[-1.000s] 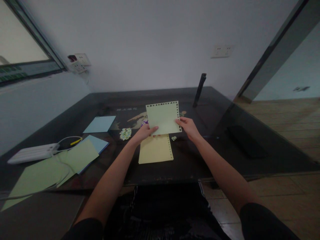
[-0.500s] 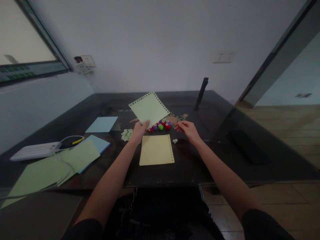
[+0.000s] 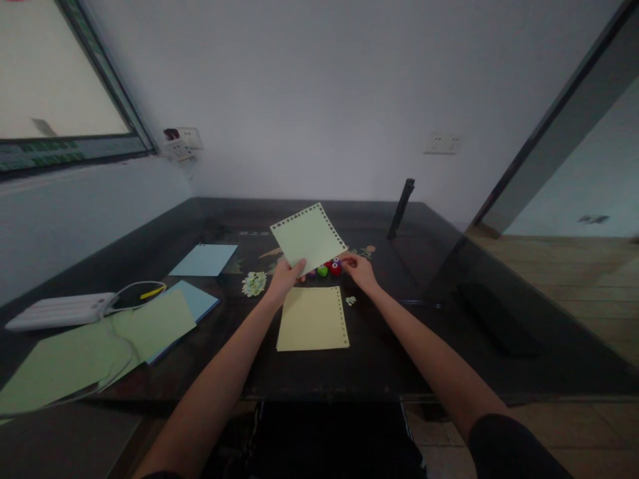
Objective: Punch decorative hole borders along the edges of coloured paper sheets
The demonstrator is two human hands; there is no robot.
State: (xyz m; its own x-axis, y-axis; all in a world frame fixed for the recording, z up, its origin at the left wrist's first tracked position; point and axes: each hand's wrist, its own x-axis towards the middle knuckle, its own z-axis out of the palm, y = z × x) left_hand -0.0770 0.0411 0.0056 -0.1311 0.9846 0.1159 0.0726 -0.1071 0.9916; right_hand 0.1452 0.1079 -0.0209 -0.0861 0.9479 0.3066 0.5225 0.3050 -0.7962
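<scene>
My left hand (image 3: 283, 279) pinches the lower corner of a pale green loose-leaf sheet (image 3: 307, 236), tilted above the table, with punched holes along two edges. My right hand (image 3: 360, 271) is closed near the sheet's right corner, beside small red, green and purple balls with eye-like dots (image 3: 335, 267). Whatever its fingertips hold is too small to make out. Under the raised sheet, a stack of yellow punched paper (image 3: 312, 322) lies flat. Small pale pieces (image 3: 351, 301) lie right of the stack, and a larger pile of them (image 3: 254, 284) sits left of my left hand.
On the left lie a light blue sheet (image 3: 204, 259), green sheets (image 3: 164, 319) over blue ones, and a white power strip (image 3: 62, 311) with a loose cable. A black upright stick (image 3: 401, 209) stands at the back right; a dark flat object (image 3: 499, 319) lies on the right.
My right hand has moved left, up to the sheet's corner and the balls. The raised sheet has shifted slightly right. The whole view has tilted, so everything sits lower.
</scene>
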